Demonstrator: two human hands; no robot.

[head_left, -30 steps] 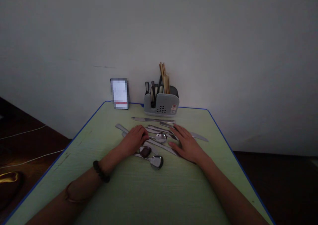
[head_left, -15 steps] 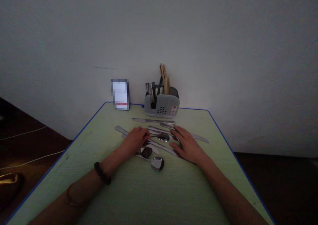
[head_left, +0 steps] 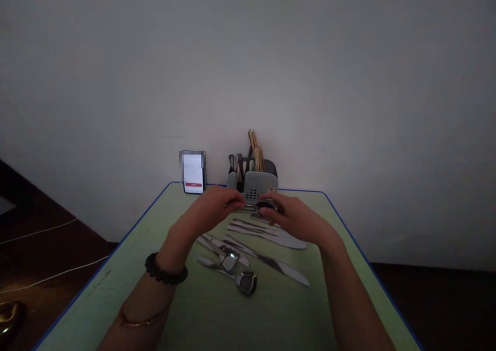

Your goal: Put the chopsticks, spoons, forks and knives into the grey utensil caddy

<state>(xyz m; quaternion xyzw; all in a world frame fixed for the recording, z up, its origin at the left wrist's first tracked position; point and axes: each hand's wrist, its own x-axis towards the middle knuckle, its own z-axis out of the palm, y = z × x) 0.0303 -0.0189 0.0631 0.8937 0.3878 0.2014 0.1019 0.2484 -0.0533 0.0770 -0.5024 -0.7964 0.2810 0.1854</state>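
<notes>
A metal spoon is held up above the far part of the table, level, its bowl to the right. My left hand pinches it at the handle end. My right hand has thumb and fingertips around its bowl. Below my hands lie several table knives, with more slim cutlery handles beside them. Nearer to me, one spoon points its bowl right, and another spoon rests across other pieces. The cutlery right behind my fingers is partly hidden.
At the wall stands a grey cutlery holder with chopsticks and dark handles in it. A lit phone leans upright to its left. The green table has a blue edge. White cables run at the left.
The spoon has risen off the table in my left hand. My right hand has come up from lying flat on the cutlery to the spoon's bowl. The camera view has tilted upward.
</notes>
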